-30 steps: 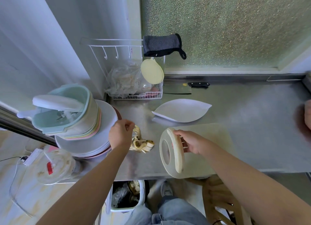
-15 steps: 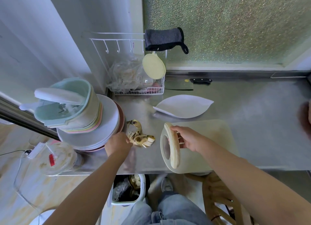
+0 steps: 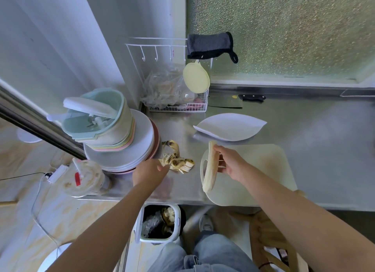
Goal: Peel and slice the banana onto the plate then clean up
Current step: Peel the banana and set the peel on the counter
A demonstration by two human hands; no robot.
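Note:
My right hand [image 3: 231,166] grips a peeled pale banana [image 3: 210,168], held nearly upright above the left end of the cream cutting board [image 3: 259,170]. The browned banana peel [image 3: 177,162] lies on the steel counter [image 3: 314,133] left of the board. At the peel's near end is my left hand [image 3: 150,174], fingers loosely curled, its thumb just touching a strand. A white leaf-shaped plate [image 3: 229,127] lies behind the board, holding nothing. Against the back wall rests a cleaver [image 3: 237,101] with a black handle.
A stack of plates and pastel bowls [image 3: 117,137] fills the counter's left end, with a plastic cup [image 3: 85,178] at the corner. A white wire rack [image 3: 178,101] holds bags. A white bin [image 3: 160,223] stands under the counter edge, a wooden chair [image 3: 272,239] at right.
My left hand let the peel down on the counter and drew back toward me. My right hand stayed over the board with the banana.

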